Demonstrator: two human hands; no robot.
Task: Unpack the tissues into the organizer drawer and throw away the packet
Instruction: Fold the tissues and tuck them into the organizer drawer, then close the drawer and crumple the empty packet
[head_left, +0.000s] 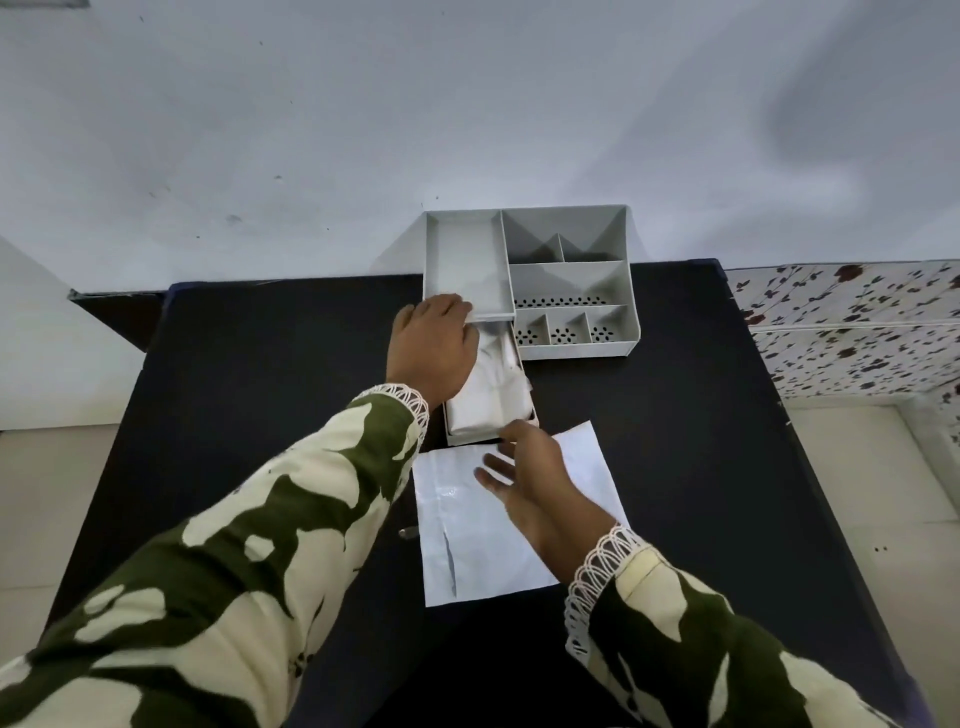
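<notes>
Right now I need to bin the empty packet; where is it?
The packet lies flat on the black table, just in front of the open drawer, partly under the right hand.

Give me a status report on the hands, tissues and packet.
Left hand open, on tissues in pulled-out drawer. Right hand open over flat packet, no grip yet. Nothing in the way.

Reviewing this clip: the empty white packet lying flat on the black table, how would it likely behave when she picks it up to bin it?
The packet lies flat with creases and a slit, so it is probably thin film: likely floppy, drooping from wherever it is pinched. Emptied, it should be very light. Its slight sheen suggests it may slide on the table under the right hand rather than lift cleanly.
</notes>
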